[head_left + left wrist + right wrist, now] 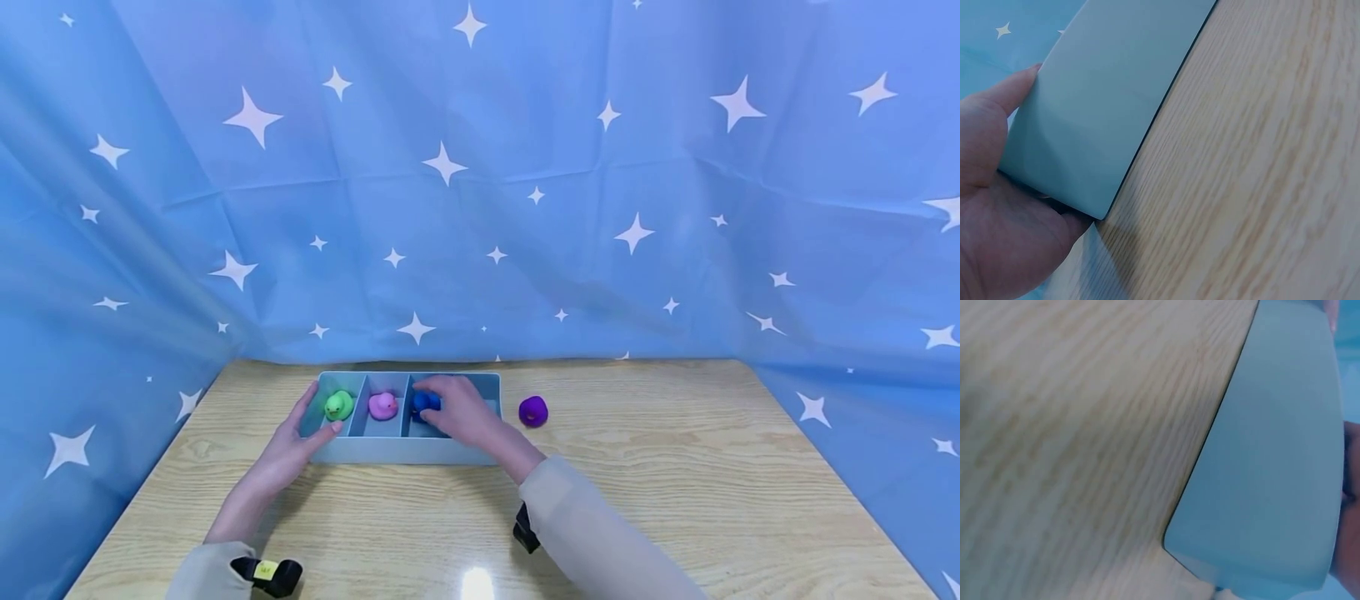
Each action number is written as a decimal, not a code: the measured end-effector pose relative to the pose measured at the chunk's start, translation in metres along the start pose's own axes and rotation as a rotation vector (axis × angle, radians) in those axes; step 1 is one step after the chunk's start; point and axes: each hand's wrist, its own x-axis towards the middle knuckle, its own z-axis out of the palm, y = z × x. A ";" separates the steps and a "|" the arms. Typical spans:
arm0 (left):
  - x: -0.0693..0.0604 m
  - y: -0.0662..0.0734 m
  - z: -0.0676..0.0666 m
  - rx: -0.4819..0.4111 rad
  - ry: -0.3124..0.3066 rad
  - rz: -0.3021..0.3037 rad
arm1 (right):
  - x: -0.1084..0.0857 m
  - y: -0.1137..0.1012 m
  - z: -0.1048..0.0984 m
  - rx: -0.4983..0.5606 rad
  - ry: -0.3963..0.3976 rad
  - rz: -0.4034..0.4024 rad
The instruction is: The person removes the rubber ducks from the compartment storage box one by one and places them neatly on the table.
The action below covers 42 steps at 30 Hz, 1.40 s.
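Note:
A pale blue divided box (405, 452) sits toward the back of the table. My left hand (288, 446) grips its left end, thumb over the front rim and fingers along the side. Inside, a green toy duck (339, 406) occupies the leftmost compartment and a pink toy duck (383, 406) the one beside it. Right of the second divider, my right hand (468, 412) pinches a blue toy duck (424, 403), partly covered by the fingers. The right wrist view shows the box's front wall (1260, 462) hiding most of that hand.
Just right of the box, a small purple toy (533, 411) lies on the wooden table (675, 467). A blue curtain with white stars (525, 283) hangs behind the table and along both sides. Each wrist carries a black camera mount.

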 end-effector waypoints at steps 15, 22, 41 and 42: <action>0.001 -0.001 0.000 0.001 0.004 -0.007 | 0.024 0.003 0.006 -0.331 -0.099 -0.021; -0.001 0.001 0.001 0.002 0.008 -0.009 | 0.026 0.003 0.006 -0.362 -0.111 -0.022; 0.002 -0.001 -0.001 0.019 0.006 -0.010 | 0.017 0.002 -0.002 -0.118 -0.125 -0.076; 0.002 -0.001 -0.001 0.020 0.006 -0.011 | 0.016 0.002 -0.003 -0.081 -0.122 -0.069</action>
